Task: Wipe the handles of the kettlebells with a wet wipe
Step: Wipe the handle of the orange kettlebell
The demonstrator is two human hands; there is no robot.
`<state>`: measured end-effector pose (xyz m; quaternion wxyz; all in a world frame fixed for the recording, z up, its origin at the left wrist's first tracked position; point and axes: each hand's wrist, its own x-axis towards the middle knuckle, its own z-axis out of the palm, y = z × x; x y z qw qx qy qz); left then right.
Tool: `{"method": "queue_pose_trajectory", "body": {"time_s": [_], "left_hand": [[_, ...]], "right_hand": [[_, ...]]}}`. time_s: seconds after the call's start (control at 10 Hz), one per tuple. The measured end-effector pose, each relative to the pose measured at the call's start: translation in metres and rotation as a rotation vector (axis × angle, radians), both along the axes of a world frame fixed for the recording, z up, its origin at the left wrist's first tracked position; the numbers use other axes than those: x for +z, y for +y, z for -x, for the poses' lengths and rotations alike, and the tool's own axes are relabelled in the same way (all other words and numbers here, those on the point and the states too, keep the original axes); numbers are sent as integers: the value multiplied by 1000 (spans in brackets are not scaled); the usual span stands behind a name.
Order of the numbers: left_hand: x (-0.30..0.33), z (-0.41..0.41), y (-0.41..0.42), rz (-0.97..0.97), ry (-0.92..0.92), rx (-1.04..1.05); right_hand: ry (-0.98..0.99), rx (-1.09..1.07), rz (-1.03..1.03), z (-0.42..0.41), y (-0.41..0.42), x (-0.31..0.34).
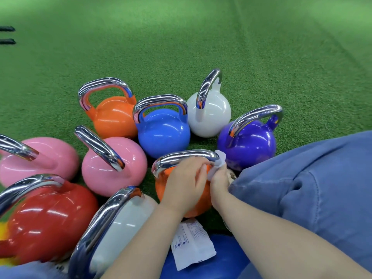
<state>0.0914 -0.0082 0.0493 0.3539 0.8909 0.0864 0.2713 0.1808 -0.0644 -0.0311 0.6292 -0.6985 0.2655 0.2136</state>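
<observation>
Several coloured kettlebells with chrome handles stand on green turf. The near orange kettlebell (pixel 163 184) is right in front of me, its chrome handle (pixel 181 156) arching over it. My right hand (pixel 219 182) grips a white wet wipe (pixel 218 164) wrapped round the handle's right end. My left hand (pixel 185 182) lies over the bell's top just under the handle, fingers reaching toward the wipe. Around it stand a blue (pixel 164 133), purple (pixel 247 146), white (pixel 209 115), far orange (pixel 112 117), two pink (pixel 112 170), red (pixel 50 218) and near white (pixel 124 224) kettlebell.
A white wipe packet (pixel 191 244) lies on a blue ball-like object (pixel 221 256) near my forearms. My knee in blue jeans (pixel 312 188) fills the right side. Open green turf (pixel 181 47) stretches beyond the kettlebells. Two dark objects (pixel 7 35) lie at the far left edge.
</observation>
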Motion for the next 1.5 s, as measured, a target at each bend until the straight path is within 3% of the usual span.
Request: {"method": "queue_pose_trajectory", "body": {"time_s": [0.1, 0.2, 0.3, 0.5, 0.8, 0.9, 1.0, 1.1, 1.2, 1.3, 1.4, 1.5], "left_hand": [[-26, 6, -13, 91, 175, -27], [-53, 6, -12, 282, 372, 130], [-64, 5, -10, 344, 471, 201], [-65, 1, -8, 411, 496, 220], [-60, -2, -7, 671, 519, 253], [-55, -6, -9, 793, 515, 261], [-50, -8, -12, 854, 493, 256], [-47, -11, -12, 873, 482, 261], [-50, -12, -10, 862, 505, 278], [-56, -9, -9, 676, 534, 272], [-57, -3, -10, 396, 529, 238], [-55, 2, -10, 373, 518, 232]], "right_hand": [[-212, 136, 44, 27, -5, 6], [-233, 317, 212, 35, -7, -1], [-232, 367, 333, 28, -11, -7], [-287, 370, 186, 11, -19, -5], [-457, 319, 375, 2, -10, 24], [-591, 361, 399, 2, -10, 40], [-806, 538, 484, 2, -6, 50], [-890, 655, 576, -2, -2, 51], [-746, 616, 531, -6, -6, 43], [-494, 461, 339, -4, -9, 26], [-396, 403, 121, -1, -8, 7], [-303, 375, 113, 1, -6, -11]]}}
